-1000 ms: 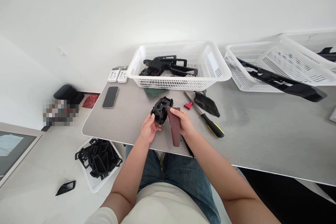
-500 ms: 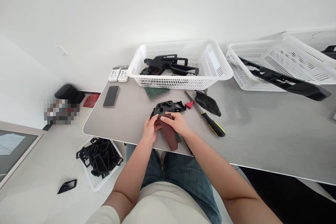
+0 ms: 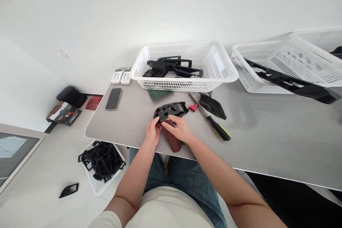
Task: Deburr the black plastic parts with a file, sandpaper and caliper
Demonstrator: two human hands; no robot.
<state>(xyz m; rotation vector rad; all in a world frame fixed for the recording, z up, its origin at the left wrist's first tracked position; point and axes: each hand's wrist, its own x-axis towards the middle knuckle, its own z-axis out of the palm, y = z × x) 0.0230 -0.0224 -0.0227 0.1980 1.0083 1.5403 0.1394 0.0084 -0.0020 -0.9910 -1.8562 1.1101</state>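
A dark red strip (image 3: 172,140) slants down toward the table's front edge, with a bit of green sheet showing beside it. Closed on the strip's upper end is my right hand (image 3: 179,128), its thumb on top. My left hand (image 3: 153,131) pinches at the near left edge of a black plastic part (image 3: 172,109), close to the strip's top; what lies between its fingers is partly hidden. The black part rests on the table just beyond both hands. Right of it lie a red clip (image 3: 193,107), a yellow-black screwdriver (image 3: 218,128) and a black piece (image 3: 213,105).
A white basket (image 3: 187,84) with black parts stands behind, over a green sheet (image 3: 159,94). More baskets (image 3: 256,87) and a long black part (image 3: 296,83) are at right. A phone (image 3: 113,98) and white packs (image 3: 125,77) lie left. A floor bin (image 3: 93,185) holds black parts.
My right hand has shifted slightly on the strip, its fingers now lower and covering more of it. The black part has turned a little beyond my hands.
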